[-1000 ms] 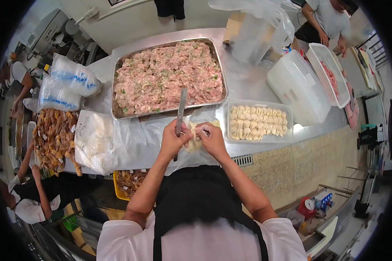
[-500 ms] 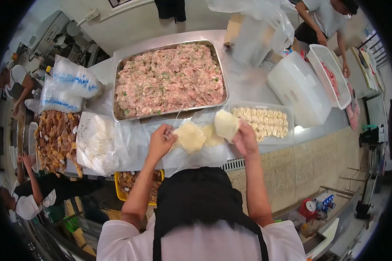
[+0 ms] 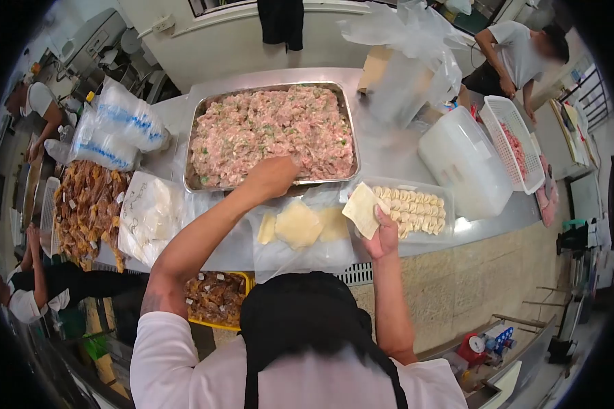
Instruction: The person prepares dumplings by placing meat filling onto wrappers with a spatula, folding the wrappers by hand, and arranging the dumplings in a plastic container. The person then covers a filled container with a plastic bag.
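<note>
My left hand (image 3: 274,176) is closed at the near edge of a metal tray (image 3: 187,163) of minced meat with green bits (image 3: 266,133). The thin stick-like tool it held a moment ago is hidden behind the hand. In my right hand (image 3: 383,235) is a pale, flat dough wrapper (image 3: 363,210), tilted up between thumb and fingers. More dough wrappers (image 3: 299,225) lie on a plastic sheet (image 3: 300,258) in front of me. Beside my right hand, a clear container (image 3: 449,204) holds rows of folded dumplings (image 3: 416,210).
At left are bagged white goods (image 3: 150,218), brown marinated meat (image 3: 89,211) and plastic-wrapped packs (image 3: 123,123). At right stand a translucent bin (image 3: 465,163) and a white basket (image 3: 525,174). A yellow crate (image 3: 218,324) sits below. Co-workers (image 3: 518,54) are on both sides.
My left hand has moved from beside the wrappers up to the meat tray. My right hand has shifted slightly down, and its wrapper has turned. The camera view has shifted a little.
</note>
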`<action>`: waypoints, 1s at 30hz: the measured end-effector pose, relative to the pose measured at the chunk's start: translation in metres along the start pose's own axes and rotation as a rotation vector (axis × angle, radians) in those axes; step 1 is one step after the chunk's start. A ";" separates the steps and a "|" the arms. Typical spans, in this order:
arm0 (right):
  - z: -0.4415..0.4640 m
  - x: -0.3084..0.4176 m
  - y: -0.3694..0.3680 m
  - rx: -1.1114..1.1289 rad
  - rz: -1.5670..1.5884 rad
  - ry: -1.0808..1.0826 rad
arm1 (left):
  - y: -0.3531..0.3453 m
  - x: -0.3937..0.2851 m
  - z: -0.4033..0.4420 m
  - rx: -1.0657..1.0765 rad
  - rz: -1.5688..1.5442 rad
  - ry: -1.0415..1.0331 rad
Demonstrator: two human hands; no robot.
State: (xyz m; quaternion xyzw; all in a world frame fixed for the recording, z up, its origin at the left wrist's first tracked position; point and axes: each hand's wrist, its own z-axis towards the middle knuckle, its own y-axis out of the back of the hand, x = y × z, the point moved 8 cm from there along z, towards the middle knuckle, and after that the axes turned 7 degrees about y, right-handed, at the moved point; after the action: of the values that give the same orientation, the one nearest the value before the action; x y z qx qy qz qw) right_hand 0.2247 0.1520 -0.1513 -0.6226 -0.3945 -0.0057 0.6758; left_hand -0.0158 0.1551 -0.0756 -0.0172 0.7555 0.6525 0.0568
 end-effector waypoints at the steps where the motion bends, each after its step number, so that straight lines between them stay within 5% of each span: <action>1: -0.003 -0.001 0.004 -0.038 -0.004 -0.011 | 0.009 0.006 0.002 -0.005 0.005 -0.008; 3: -0.007 -0.001 0.007 -0.073 0.102 0.004 | 0.011 0.032 0.007 0.197 -0.166 0.080; 7: -0.006 -0.004 0.009 -0.045 0.288 0.021 | -0.006 0.041 0.017 0.093 -0.146 0.169; 9: -0.003 -0.006 0.009 -0.049 0.280 0.019 | -0.018 0.021 0.024 -0.007 -0.096 -0.054; 13: 0.001 -0.006 0.009 -0.095 0.216 0.029 | -0.018 0.011 0.017 0.036 -0.101 -0.119; 19: 0.015 -0.017 0.027 -0.211 0.148 0.055 | -0.008 0.042 0.002 -0.049 -0.606 -0.237; 24: 0.038 -0.030 0.022 -0.261 0.136 0.093 | -0.009 0.060 -0.017 0.233 -1.019 0.200; 28: 0.055 -0.041 -0.029 -0.251 0.270 -0.016 | -0.025 0.044 -0.037 0.295 -1.188 0.284; 30: 0.061 -0.040 -0.047 -0.341 0.268 -0.038 | -0.034 0.027 -0.037 0.018 -1.294 0.084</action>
State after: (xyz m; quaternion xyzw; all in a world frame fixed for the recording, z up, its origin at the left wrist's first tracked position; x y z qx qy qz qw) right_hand 0.1414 0.1740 -0.1387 -0.7746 -0.3145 0.0293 0.5479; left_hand -0.0419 0.1149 -0.1069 -0.4941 0.5995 0.4788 0.4089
